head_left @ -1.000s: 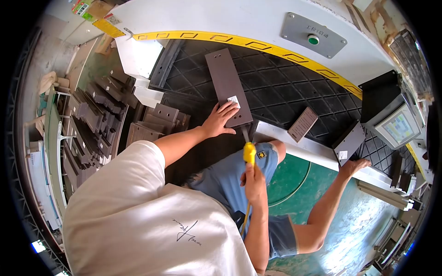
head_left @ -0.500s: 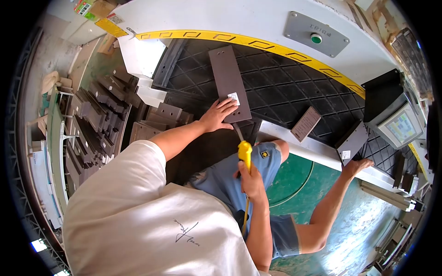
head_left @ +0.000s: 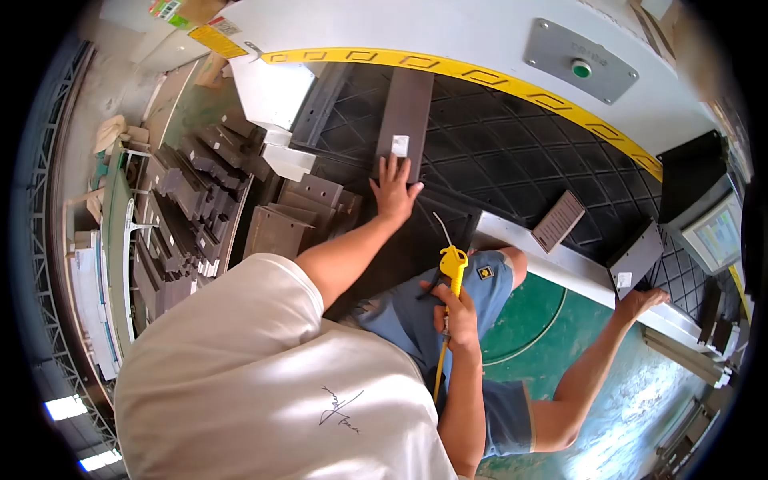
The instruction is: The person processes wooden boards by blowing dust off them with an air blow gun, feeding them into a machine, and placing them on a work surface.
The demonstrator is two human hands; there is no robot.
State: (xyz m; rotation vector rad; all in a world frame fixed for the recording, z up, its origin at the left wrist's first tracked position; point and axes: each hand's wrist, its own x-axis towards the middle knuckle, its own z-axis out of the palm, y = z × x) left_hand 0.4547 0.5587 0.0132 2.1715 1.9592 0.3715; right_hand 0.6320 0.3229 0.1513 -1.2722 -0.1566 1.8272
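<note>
My left hand (head_left: 394,190) lies with its fingers spread on the near end of a long grey-brown metal plate (head_left: 406,104). A white label (head_left: 400,146) is on the plate just beyond my fingertips. The plate's far end is cut off from sight by the yellow-striped machine edge. My right hand (head_left: 458,316) is closed around a yellow air blow gun (head_left: 454,262), held above my lap. Its thin bent nozzle points up and left, apart from the plate. A yellow hose (head_left: 440,372) runs down from the gun's handle.
A black grooved bed (head_left: 496,152) lies under the white machine beam (head_left: 464,32), which carries a green button (head_left: 581,70). Two smaller plates (head_left: 558,222) (head_left: 636,260) lean at the bed's front edge. Stacked dark metal parts (head_left: 188,208) stand left; a control screen (head_left: 714,236) is right.
The long plate has slid away from me, its far end passing under the striped edge. My left hand has straightened at its near end. The blow gun's nozzle has come away from the plate.
</note>
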